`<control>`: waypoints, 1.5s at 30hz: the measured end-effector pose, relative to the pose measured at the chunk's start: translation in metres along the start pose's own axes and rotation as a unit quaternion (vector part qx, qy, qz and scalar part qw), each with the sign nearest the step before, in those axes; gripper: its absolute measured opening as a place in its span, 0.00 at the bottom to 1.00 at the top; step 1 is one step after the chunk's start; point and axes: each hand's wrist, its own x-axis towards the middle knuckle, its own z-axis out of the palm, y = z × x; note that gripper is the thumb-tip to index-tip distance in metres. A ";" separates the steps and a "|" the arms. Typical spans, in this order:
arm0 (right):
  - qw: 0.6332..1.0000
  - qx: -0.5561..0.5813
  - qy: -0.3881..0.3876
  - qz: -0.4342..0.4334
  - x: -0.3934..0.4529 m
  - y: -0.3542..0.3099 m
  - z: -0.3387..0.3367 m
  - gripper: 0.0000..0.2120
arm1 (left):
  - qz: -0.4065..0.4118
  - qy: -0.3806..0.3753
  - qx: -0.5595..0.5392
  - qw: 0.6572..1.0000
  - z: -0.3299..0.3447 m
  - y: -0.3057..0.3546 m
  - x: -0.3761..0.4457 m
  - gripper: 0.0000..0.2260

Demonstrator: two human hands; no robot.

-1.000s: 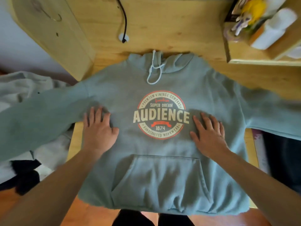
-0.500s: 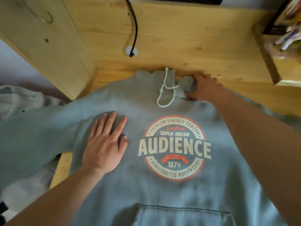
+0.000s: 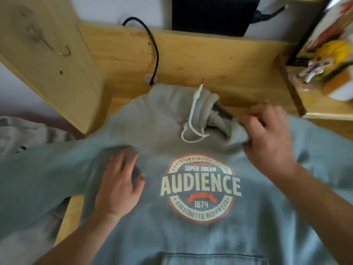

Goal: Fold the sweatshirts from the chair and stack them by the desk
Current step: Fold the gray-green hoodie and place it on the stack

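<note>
Grey-green hooded sweatshirt (image 3: 152, 236) lies front side up on the wooden desk (image 3: 210, 60), printed AUDIENCE badge (image 3: 200, 188) facing me, hood (image 3: 183, 100) toward the desk's back panel. My left hand (image 3: 118, 186) rests flat on the chest fabric just left of the badge, fingers straight and relaxed, gripping nothing. My right hand (image 3: 267, 138) is at the right side of the hood, fingers curled and pinching a bunched fold of hood fabric; the view blurs here. White drawstring (image 3: 193, 119) loops across the neckline. Left sleeve hangs over the desk edge above a pale grey garment (image 3: 24, 134). Black cable (image 3: 154, 52) runs down to the desk behind the hood. Shelf at right carries a yellow-haired figurine (image 3: 324, 58).
</note>
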 end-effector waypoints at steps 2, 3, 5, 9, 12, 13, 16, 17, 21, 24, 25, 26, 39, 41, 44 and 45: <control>0.993 -0.020 -0.071 -0.094 -0.057 -0.015 -0.017 0.10 | -0.063 0.069 -0.158 0.983 -0.002 -0.009 -0.004 0.23; 0.980 -0.031 -0.153 -0.123 -0.087 -0.019 -0.020 0.15 | -0.116 0.098 -0.221 0.963 -0.004 -0.013 -0.006 0.22; 0.940 -0.008 -0.315 -0.130 -0.135 -0.016 -0.026 0.21 | -0.219 0.118 -0.280 0.927 -0.007 -0.016 -0.006 0.28; 0.953 0.118 -0.274 0.057 -0.140 -0.010 -0.053 0.19 | -0.174 0.135 -0.282 0.934 -0.001 -0.023 -0.006 0.23; 0.955 0.131 -0.098 0.247 -0.105 -0.010 -0.053 0.14 | -0.179 0.105 -0.263 0.942 0.006 -0.037 -0.004 0.24; 0.942 0.128 -0.089 0.296 -0.092 -0.008 -0.046 0.16 | -0.183 0.100 -0.252 0.945 0.008 -0.039 -0.005 0.24; 0.850 0.214 -0.222 0.427 -0.057 0.005 -0.023 0.31 | -0.193 0.102 -0.251 0.943 0.007 -0.037 -0.004 0.25; 0.801 0.243 -0.285 0.467 -0.047 0.007 -0.017 0.33 | -0.213 0.109 -0.278 0.930 0.005 -0.034 -0.001 0.24; 0.827 0.184 -0.363 0.386 -0.029 0.005 -0.003 0.14 | -0.283 0.218 -0.404 0.842 -0.028 -0.007 -0.008 0.11; 0.889 0.145 -0.265 0.344 -0.007 -0.009 -0.016 0.05 | -0.142 0.215 -0.293 0.921 -0.053 0.014 -0.037 0.12; 0.903 0.141 -0.237 0.329 0.005 -0.015 -0.021 0.05 | -0.049 0.161 -0.239 0.956 -0.057 0.021 -0.045 0.12; 0.914 0.147 -0.206 0.317 0.018 -0.022 -0.028 0.04 | 0.049 0.099 -0.169 0.979 -0.058 0.025 -0.047 0.13; 0.963 0.133 0.167 0.164 0.123 -0.056 -0.100 0.11 | -0.069 0.016 -0.020 0.997 -0.072 0.031 0.146 0.19; 0.974 0.168 0.049 0.144 0.042 -0.069 -0.078 0.10 | -0.096 -0.038 -0.117 0.988 -0.062 0.037 0.116 0.17; 0.976 0.123 -0.174 0.051 -0.104 -0.079 -0.055 0.17 | -0.164 -0.083 -0.233 0.955 -0.053 0.035 0.068 0.15; 0.970 0.105 -0.218 0.032 -0.141 -0.072 -0.052 0.19 | -0.183 -0.089 -0.261 0.944 -0.051 0.034 0.054 0.14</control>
